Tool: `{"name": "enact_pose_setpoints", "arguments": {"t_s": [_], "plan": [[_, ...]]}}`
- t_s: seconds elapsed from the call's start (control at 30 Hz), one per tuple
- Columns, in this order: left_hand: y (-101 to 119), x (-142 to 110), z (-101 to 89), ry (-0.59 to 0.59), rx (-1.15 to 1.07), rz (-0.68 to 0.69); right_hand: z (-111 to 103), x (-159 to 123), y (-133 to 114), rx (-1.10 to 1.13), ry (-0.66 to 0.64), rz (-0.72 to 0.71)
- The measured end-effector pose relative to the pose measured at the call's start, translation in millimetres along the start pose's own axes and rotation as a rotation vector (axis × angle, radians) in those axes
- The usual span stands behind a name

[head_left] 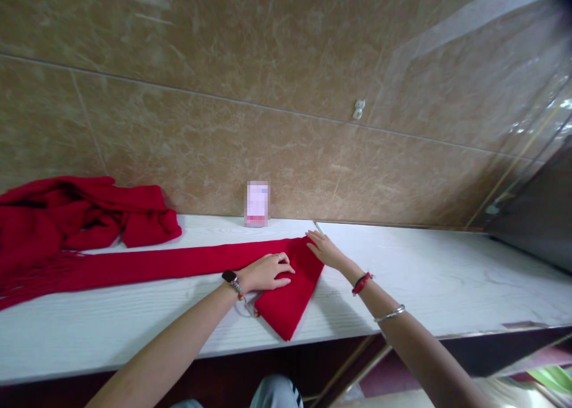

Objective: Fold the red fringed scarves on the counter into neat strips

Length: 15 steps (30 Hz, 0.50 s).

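A long red scarf [156, 264] lies stretched along the white counter [424, 277], its right end folded over into a thick pad [286, 310]. My left hand [268, 272] lies flat on the fold, fingers stretched out, with a watch and bead bracelet on the wrist. My right hand [325, 250] rests open on the fold's far right edge, fingers pointing left; a red cord and a silver bangle circle that arm. The scarf's other end is bunched in a heap [67, 214] at the far left against the wall.
A small pink-and-white box [257, 204] stands on the counter against the brown marble wall [268, 98]. A small white hook [358, 109] is fixed to the wall. The counter's front edge runs below my arms, with dark space underneath.
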<state>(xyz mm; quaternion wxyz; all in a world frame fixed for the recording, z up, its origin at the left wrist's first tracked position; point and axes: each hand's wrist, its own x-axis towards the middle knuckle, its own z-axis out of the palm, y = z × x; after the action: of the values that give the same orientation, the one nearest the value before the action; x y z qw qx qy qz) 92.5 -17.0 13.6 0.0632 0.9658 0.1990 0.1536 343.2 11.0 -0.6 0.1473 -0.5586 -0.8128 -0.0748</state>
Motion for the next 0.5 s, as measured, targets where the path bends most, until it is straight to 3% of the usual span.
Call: {"name": "enact_pose_setpoints", "arguments": {"t_s": [0.07, 0.13, 0.23, 0.3, 0.5], "plan": [[1.3, 0.3, 0.1, 0.041, -0.003, -0.057, -17.6, 10.7, 11.8, 0.018, -0.019, -0.024], [2.8, 1.0, 0.6, 0.082, -0.010, -0.148, -31.4, 21.8, 18.1, 0.009, -0.143, -0.148], [2.5, 1.3, 2.3, 0.074, -0.078, -0.247, -41.2, 38.2, 17.3, -0.045, -0.341, -0.317], [0.0, 1.0, 3.9, 0.043, -0.135, -0.276, -42.5, 48.2, 14.0, -0.097, -0.407, -0.382], [-5.9, 2.4, 4.4, -0.034, -0.285, -0.322, -47.8, 70.0, 11.0, -0.236, -0.647, -0.344]]}}
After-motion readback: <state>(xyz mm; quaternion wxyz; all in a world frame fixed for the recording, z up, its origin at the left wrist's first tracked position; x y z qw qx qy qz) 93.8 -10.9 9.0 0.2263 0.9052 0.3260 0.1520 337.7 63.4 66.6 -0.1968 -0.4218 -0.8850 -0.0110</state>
